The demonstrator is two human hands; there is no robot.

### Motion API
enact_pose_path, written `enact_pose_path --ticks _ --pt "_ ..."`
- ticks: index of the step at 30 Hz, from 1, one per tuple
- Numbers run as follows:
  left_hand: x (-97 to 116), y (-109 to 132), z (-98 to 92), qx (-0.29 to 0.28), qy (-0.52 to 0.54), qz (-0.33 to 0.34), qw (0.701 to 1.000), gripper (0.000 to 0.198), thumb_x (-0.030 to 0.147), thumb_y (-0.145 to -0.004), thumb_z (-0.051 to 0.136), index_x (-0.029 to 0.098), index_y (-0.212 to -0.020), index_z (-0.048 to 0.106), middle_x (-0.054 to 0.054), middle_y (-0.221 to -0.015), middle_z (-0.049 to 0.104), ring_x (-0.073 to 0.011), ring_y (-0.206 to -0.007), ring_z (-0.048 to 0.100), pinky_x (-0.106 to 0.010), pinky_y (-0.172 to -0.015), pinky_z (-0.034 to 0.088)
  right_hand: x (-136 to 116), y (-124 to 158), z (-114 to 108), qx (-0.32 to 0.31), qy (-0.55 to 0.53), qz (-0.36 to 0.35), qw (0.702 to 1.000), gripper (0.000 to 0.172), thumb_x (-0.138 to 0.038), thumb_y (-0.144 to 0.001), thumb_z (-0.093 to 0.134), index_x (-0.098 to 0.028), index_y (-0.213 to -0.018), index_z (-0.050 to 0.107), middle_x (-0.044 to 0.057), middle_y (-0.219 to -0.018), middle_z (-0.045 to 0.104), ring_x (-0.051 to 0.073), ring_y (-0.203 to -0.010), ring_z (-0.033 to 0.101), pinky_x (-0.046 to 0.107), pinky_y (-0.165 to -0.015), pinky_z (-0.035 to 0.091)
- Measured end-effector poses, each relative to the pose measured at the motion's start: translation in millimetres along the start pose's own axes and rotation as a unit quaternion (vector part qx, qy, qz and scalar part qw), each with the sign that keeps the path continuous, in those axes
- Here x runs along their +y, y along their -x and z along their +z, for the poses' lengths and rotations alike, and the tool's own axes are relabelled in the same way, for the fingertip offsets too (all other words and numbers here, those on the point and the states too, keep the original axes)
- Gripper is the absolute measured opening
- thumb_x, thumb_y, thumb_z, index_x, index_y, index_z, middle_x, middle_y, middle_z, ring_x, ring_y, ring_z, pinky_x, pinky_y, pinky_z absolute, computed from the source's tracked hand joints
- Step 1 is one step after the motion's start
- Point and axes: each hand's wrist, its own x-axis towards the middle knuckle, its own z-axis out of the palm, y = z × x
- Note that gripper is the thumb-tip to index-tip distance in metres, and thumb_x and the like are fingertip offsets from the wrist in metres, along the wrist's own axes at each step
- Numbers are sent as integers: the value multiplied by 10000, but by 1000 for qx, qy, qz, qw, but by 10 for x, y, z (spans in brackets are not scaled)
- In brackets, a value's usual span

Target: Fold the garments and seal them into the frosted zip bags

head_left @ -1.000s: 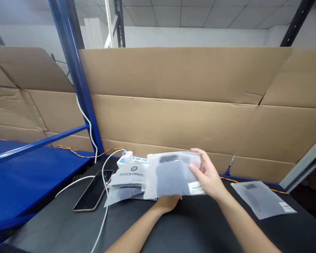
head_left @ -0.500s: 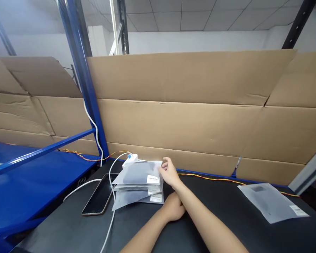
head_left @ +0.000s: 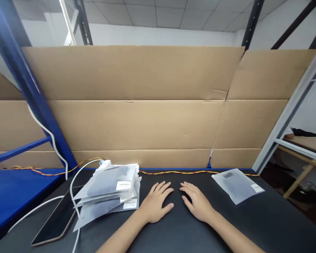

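Note:
My left hand [head_left: 156,203] lies palm down on the black tabletop [head_left: 173,235], fingers spread and holding nothing. Just to its left is a stack of frosted plastic bags [head_left: 109,182] with white barcode labels and greyish contents I cannot make out. My right hand [head_left: 197,203] also rests on the table with its fingers apart, a short gap from the left one. Farther right, one more frosted bag [head_left: 234,186] with a white label lies flat by itself.
A dark phone or tablet [head_left: 58,221] lies left of the stack. A white cable [head_left: 75,182] loops over it from a white plug block [head_left: 105,164]. Cardboard [head_left: 147,123] walls the back, between a blue post [head_left: 39,88] and a grey post [head_left: 287,112].
My right hand has left the stack's right edge and moved right onto the table. The crossed arms have parted, and my left hand now lies spread. The view has turned right.

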Motion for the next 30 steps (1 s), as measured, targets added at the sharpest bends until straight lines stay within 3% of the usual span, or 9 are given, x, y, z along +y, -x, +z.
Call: enact_pose_path --ticks 24,28,30 --pt "-70 -101 -17 -9 -35 28 999 436 372 -971 514 341 -1404 470 0 -1544 402 -294 -1435 329 -583 -1171 273 -19 8 -165 -70 -10 3 997 375 -310 -952 502 -264 -1315 580 34 -1485 494 230 -1419 373 436 -1170 337" --pt "-70 -91 -14 -4 -33 31 999 430 373 -971 514 335 -1398 478 -7 -1535 416 -300 -1429 340 -585 -1166 279 222 -40 -337 -63 6 -25 998 328 -338 -950 496 -278 -1248 618 28 -1436 548 223 -1363 453 405 -1139 378" --pt "-57 -83 -17 -8 -32 28 999 426 372 -972 511 332 -1395 477 -9 -1535 417 -298 -1433 333 -587 -1171 266 529 -32 -594 6 46 5 999 289 -364 -944 471 -273 -1145 658 33 -1366 603 222 -1293 523 387 -1112 402"
